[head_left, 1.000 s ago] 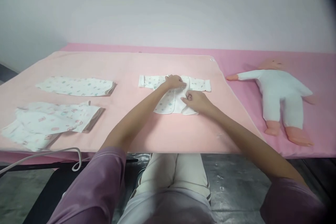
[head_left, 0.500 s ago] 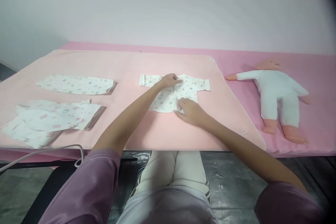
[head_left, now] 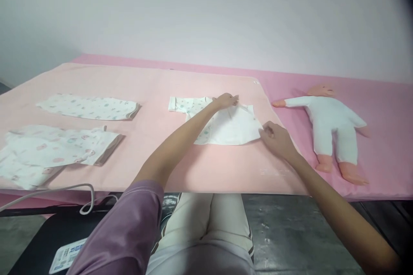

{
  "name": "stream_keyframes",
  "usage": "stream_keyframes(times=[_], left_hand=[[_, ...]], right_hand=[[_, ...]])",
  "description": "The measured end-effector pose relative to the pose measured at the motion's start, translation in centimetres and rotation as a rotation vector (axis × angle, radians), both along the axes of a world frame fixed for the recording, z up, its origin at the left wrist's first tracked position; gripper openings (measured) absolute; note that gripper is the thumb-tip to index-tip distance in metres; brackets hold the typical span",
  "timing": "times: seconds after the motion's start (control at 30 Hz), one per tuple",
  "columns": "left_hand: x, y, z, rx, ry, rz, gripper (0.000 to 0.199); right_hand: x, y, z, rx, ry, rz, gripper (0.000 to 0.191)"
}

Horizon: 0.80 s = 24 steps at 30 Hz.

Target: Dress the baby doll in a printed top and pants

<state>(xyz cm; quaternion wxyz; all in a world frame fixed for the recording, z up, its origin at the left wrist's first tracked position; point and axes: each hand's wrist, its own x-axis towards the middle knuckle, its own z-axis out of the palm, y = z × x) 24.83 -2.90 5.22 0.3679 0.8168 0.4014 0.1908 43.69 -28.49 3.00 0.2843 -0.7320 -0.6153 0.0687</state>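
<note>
A small white printed baby shirt (head_left: 196, 106) lies on the pale pink mat (head_left: 138, 167) in front of me. Its right front panel is folded outward, showing the plain white inside. My left hand (head_left: 226, 100) pinches the upper edge of that panel near the neckline. At the panel's lower right corner, my right hand (head_left: 275, 137) grips the cloth between thumb and fingers. The shirt's left sleeve lies flat with a folded cuff, while the right sleeve is mostly covered by the turned panel.
Folded printed baby clothes (head_left: 61, 146) and a narrower folded garment (head_left: 90, 106) lie to the left. A doll (head_left: 332, 120) in a white suit rests on the darker pink cover at right. A white cable (head_left: 64, 188) hangs by the table's front left edge.
The shirt's right front panel has been turned open to the right. Both hands have moved right with it, my right hand farther. The view has shifted slightly.
</note>
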Motion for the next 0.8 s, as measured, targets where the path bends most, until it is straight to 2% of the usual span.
stream_keyframes(times=[0.1, 0.2, 0.3, 0.37, 0.4, 0.47, 0.57, 0.63, 0.7, 0.8], left_hand=[[-0.4, -1.2, -1.4, 0.246, 0.076, -0.104, 0.047], [-1.5, -2.0, -3.5, 0.396, 0.121, -0.237, 0.056], [-2.0, -2.2, -5.3, 0.412, 0.212, -0.314, 0.068], [-2.2, -2.2, -5.7, 0.419, 0.247, -0.333, 0.071], [-2.5, -2.2, -5.6, 0.434, 0.251, -0.332, 0.070], [-3.4, -2.3, -4.7, 0.488, 0.241, -0.283, 0.067], [-5.9, -2.6, -2.5, 0.543, 0.270, -0.036, 0.061], [-7.5, -2.8, -0.9, 0.448, 0.397, 0.116, 0.066], [-8.5, -2.8, 0.2, 0.299, 0.558, 0.151, 0.068], [-8.5, -2.7, 0.8, 0.191, 0.669, 0.096, 0.047]], right_hand=[[1.7, -1.0, -1.5, 0.120, -0.082, -0.018, 0.031], [0.1, -0.9, -1.6, 0.236, -0.108, 0.108, 0.055], [-2.4, 0.2, -1.2, 0.073, -0.139, 0.391, 0.067], [-3.6, 0.8, -1.0, -0.072, -0.165, 0.556, 0.069], [-4.0, 0.9, -0.9, -0.113, -0.176, 0.595, 0.067], [-4.6, 1.1, -0.5, -0.103, -0.191, 0.585, 0.063], [-6.3, 1.3, 0.7, 0.042, -0.167, 0.452, 0.053], [-8.3, 2.0, 1.4, 0.108, -0.130, 0.368, 0.042], [-11.0, 3.3, 1.5, 0.097, -0.117, 0.325, 0.036], [-15.0, 5.8, 1.0, -0.067, -0.112, 0.319, 0.039]])
